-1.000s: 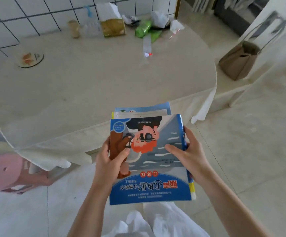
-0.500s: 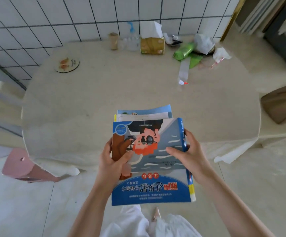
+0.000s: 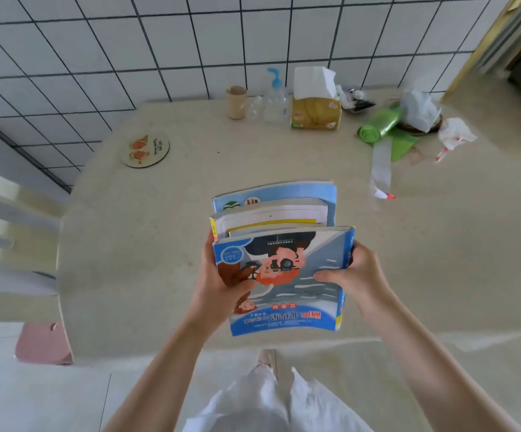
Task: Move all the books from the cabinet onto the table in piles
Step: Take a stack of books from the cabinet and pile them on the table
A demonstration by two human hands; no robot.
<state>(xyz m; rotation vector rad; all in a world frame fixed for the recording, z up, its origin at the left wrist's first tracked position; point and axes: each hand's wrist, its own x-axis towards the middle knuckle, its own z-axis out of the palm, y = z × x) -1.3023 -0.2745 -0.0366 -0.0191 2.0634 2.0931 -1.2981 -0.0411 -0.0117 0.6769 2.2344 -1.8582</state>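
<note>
Since half a second ago the stack of books [image 3: 281, 260] has come forward from the near edge of the counter [image 3: 134, 244] to a spot over its surface, and more of the lower books now shows beyond the top one. Both hands hold the stack above the counter. The left hand [image 3: 221, 285] grips the left side, thumb curled onto the cover. The right hand [image 3: 351, 272] grips the right side by the spine, thumb laid across the cover, fingers wrapped under. The stack's long axis runs away from the person toward the tiled wall [image 3: 190, 42], far end tipped upward. The top cover is blue, with a cartoon figure with orange hair and a camera, printed upside down to the viewer; its title band lies nearest the person. Behind it sit a thick white book with a yellow strip and a pale blue one.
</note>
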